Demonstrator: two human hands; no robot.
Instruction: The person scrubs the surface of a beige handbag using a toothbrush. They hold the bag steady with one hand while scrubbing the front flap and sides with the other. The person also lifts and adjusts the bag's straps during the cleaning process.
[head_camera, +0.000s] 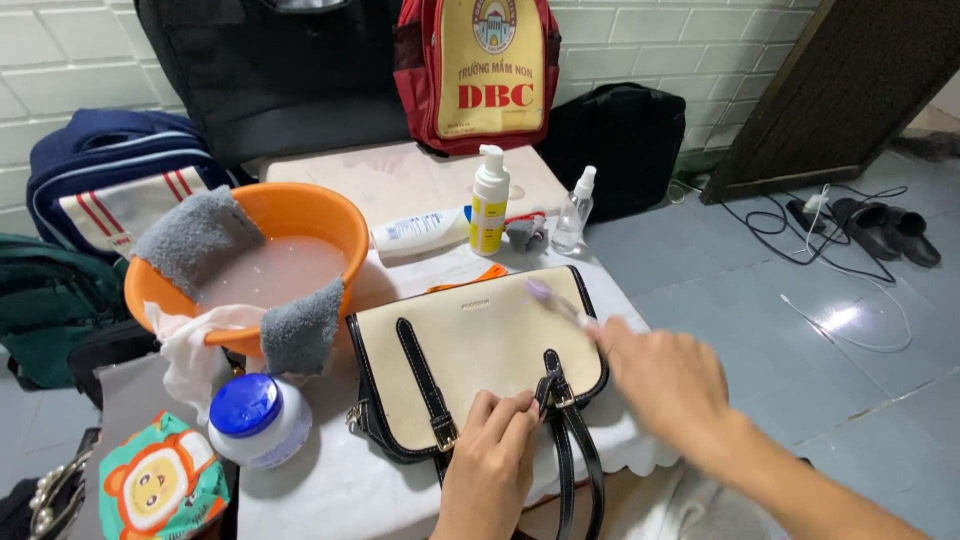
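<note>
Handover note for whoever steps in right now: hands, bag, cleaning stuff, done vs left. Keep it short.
Left hand: fingers pressed flat on the cream handbag, near its black strap buckle, steadying it; holds nothing.
Right hand: gripping a small brush, bristle end on the bag's upper right face; blurred.
Bag lies flat on the white-covered table.
Orange basin of cloudy water with grey cloths on its rim sits left of the bag; pump bottle, tube and spray bottle behind it.
Done: brushing under way. Left: cannot tell how much of the bag is brushed.

Single head-worn view looked steeply down and forward, close over the tabletop (330, 490) (arm's reach), facing the white brick wall (640, 40); tiled floor (800, 330) lay rightward.
</note>
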